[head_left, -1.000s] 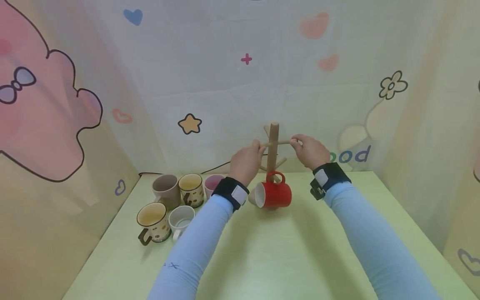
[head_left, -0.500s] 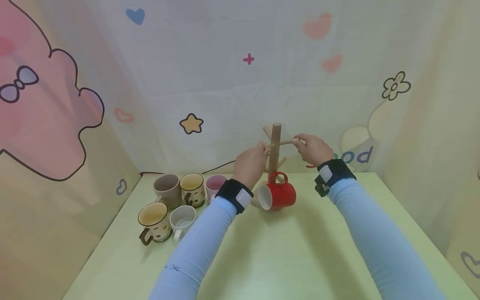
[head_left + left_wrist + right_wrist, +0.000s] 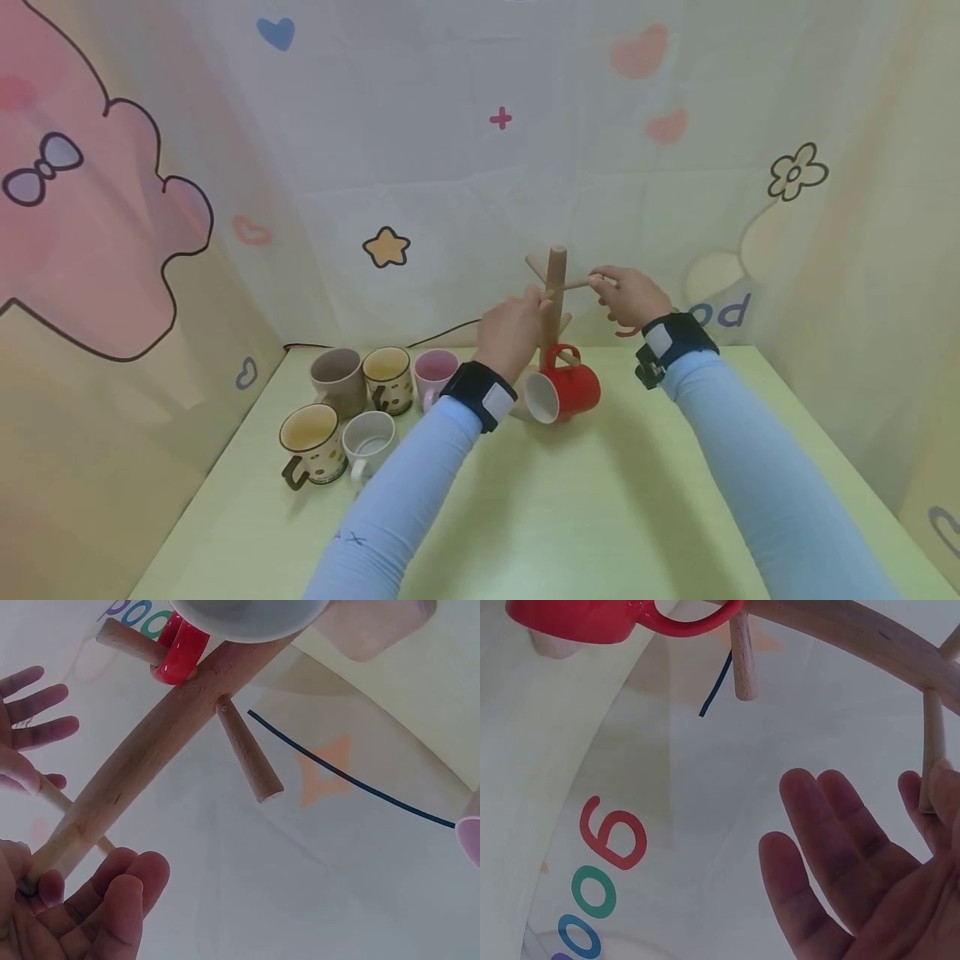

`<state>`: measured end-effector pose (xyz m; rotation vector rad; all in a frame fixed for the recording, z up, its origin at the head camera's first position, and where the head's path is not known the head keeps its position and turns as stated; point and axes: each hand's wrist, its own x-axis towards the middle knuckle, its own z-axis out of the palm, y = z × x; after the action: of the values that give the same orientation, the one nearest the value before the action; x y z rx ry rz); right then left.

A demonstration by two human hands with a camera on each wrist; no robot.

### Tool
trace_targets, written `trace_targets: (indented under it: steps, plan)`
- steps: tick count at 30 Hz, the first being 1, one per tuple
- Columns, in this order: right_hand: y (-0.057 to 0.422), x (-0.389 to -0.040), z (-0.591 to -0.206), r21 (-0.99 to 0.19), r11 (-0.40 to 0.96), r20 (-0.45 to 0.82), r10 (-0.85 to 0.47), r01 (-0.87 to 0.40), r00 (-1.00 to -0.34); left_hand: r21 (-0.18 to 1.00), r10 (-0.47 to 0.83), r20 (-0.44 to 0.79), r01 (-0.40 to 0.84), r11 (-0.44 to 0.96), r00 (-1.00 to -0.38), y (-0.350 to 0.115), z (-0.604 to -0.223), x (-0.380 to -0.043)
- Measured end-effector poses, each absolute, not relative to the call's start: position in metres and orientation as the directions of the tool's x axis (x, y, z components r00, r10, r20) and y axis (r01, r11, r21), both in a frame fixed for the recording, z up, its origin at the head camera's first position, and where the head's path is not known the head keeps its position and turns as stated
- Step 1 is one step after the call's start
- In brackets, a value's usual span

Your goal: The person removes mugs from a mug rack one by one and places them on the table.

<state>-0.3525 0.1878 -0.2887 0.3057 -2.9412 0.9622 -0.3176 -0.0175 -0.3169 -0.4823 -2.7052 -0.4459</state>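
Observation:
A wooden mug tree (image 3: 556,271) stands near the back of the table. From one of its lower pegs (image 3: 133,643) a red mug (image 3: 579,392) hangs by its handle, lying sideways with its white mouth toward the front left. My left hand (image 3: 512,335) pinches an upper peg on the near side of the post. On the right, my right hand (image 3: 633,298) pinches the end of another upper peg (image 3: 934,742) between thumb and index finger, the other fingers spread loosely. A lower peg (image 3: 251,754) carries nothing.
Several mugs stand upright at the left of the table: a brown-grey one (image 3: 337,392), a pink one (image 3: 431,379), a white one (image 3: 367,454) and spotted cream ones, one (image 3: 324,458) in front. A patterned cloth (image 3: 420,108) hangs behind and at the sides.
The mug tree has turned, with both hands still on its pegs. My left hand has come nearer and to the right; the red mug has swung right, its mouth facing more to the front.

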Motion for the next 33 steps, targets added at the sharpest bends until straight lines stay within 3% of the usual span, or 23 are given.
trace_targets:
  steps: [18, 33]
  plan:
    - [0.183, -0.345, -0.283, -0.625, 0.761, 0.064, -0.170, -0.172, -0.983, 0.173, 0.293, 0.392, 0.383, 0.907, -0.872, -0.016, -0.317, -0.312]
    - [0.176, -0.340, -0.290, -0.496, 0.850, 0.185, -0.095, -0.176, -0.978, 0.094, 0.293, 0.385, 0.353, 0.931, -0.875, -0.017, -0.312, -0.308]
